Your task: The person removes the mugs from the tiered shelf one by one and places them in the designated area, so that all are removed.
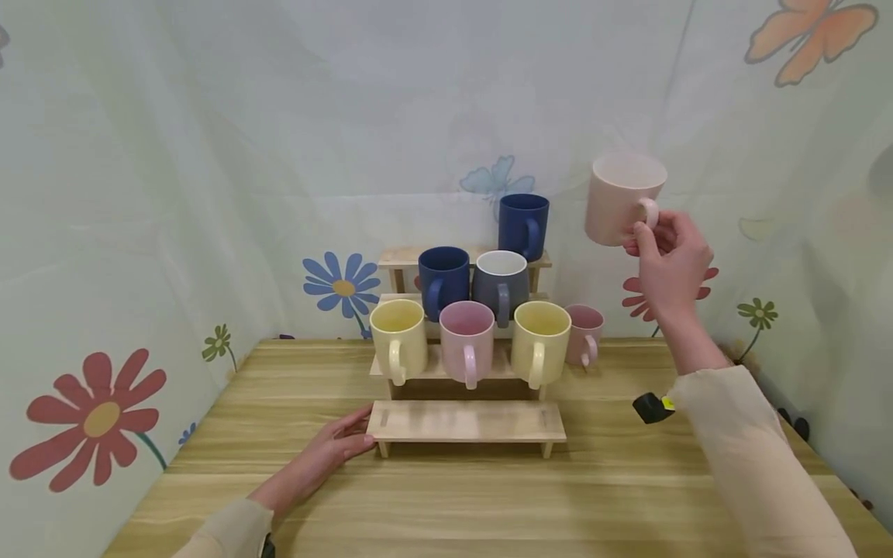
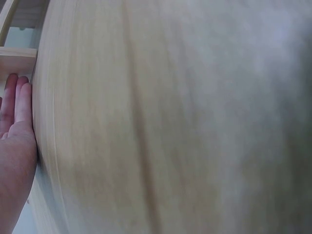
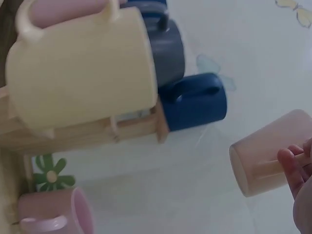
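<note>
From where I stand, the pale pink mug (image 1: 621, 205) is in the air at the upper right, apart from the four-tier wooden stand (image 1: 463, 425) and higher than the navy mug (image 1: 522, 221) on its top tier.

Placement: one tier down are a second navy mug (image 1: 449, 271) and a gray mug (image 1: 491, 291); below them, a pink mug (image 1: 453, 333) sits between a left yellow mug (image 1: 410, 341) and a right yellow mug (image 1: 549, 341). Their handles face roughly frontward, presumably for easy grasping. The stepped layout likely keeps rear mugs visible. A smaller-looking pink cup (image 1: 578, 335) stands on the wood-grain tabletop (image 1: 335, 511), right of the stand.

Right hand (image 1: 671, 260): thumb and fingers pinch the pale pink mug's handle. This grip leaves the body and rim untouched and holds the mug nearly upright, slightly tilted.

Left hand (image 1: 333, 451): fingers extended, not clenched, touching the left end of the lowest tier. The contact probably steadies the stand; how firmly it presses cannot be told.
</note>
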`<act>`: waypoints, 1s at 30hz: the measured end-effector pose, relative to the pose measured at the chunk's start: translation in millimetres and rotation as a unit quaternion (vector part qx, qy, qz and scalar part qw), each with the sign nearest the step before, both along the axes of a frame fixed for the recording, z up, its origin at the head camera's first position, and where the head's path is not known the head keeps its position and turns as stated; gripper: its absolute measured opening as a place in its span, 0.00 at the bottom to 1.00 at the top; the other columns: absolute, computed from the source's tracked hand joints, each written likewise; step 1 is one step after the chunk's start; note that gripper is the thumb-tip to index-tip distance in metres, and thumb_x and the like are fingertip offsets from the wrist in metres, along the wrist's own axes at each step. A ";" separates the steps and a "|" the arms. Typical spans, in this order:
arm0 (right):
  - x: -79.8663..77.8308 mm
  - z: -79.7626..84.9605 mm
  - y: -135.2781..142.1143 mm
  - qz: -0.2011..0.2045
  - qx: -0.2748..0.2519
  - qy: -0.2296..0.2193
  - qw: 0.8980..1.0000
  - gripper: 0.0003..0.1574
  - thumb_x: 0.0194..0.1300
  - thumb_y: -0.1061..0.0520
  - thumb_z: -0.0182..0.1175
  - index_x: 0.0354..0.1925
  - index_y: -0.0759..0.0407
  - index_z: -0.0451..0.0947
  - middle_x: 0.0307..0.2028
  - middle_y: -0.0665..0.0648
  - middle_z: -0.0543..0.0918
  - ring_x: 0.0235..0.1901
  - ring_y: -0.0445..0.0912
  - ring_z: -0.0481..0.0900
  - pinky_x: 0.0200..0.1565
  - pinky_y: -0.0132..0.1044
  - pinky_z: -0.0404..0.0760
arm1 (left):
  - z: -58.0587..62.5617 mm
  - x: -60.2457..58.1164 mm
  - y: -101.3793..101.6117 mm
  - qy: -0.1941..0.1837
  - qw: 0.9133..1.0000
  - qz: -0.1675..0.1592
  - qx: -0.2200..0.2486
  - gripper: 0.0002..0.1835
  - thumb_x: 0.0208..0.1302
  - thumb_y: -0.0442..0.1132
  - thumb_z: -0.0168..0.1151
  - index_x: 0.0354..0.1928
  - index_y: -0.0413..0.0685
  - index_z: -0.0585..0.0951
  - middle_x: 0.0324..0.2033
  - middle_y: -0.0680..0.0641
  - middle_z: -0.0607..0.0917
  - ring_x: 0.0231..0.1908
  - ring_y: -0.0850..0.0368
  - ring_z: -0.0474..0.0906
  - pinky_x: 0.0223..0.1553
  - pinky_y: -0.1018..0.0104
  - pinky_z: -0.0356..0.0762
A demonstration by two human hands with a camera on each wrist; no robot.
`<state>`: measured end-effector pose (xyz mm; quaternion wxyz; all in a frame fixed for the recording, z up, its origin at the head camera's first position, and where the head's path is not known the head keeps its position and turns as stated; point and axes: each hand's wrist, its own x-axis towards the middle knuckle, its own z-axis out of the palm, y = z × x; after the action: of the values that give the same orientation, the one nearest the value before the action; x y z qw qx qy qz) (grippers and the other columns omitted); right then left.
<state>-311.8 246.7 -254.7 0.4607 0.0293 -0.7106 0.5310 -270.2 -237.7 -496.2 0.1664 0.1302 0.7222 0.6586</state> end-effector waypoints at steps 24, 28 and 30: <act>-10.0 -101.4 50.0 -0.044 0.014 -0.085 0.995 0.19 0.71 0.54 0.58 0.50 0.69 0.74 0.34 0.38 0.77 0.30 0.26 0.76 0.34 0.14 0.73 | -1.0 -1.5 -2.4 0.004 1.000 -0.010 0.001 0.42 0.70 0.38 0.58 0.77 0.36 0.48 0.69 0.27 0.64 0.58 0.62 0.75 0.60 0.72 0.76; -11.6 -115.7 55.3 -0.055 0.018 -0.081 0.995 0.16 0.71 0.57 0.56 0.48 0.70 0.72 0.33 0.37 0.74 0.29 0.25 0.74 0.34 0.14 0.72 | -1.2 -2.4 -2.9 0.004 1.000 -0.011 0.003 0.41 0.70 0.38 0.58 0.77 0.35 0.48 0.69 0.27 0.64 0.57 0.64 0.75 0.60 0.72 0.76; -13.2 -123.8 58.8 -0.062 0.025 -0.079 0.995 0.15 0.71 0.58 0.55 0.47 0.70 0.72 0.32 0.35 0.72 0.29 0.24 0.73 0.33 0.14 0.71 | -1.1 -2.7 -3.2 0.004 1.000 -0.011 0.006 0.40 0.70 0.37 0.57 0.77 0.34 0.48 0.69 0.27 0.64 0.57 0.65 0.75 0.60 0.72 0.76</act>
<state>-325.0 305.4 -378.4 0.4344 -0.0449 -0.7580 0.4845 -273.0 -240.9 -497.4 0.1698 0.1415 0.7172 0.6608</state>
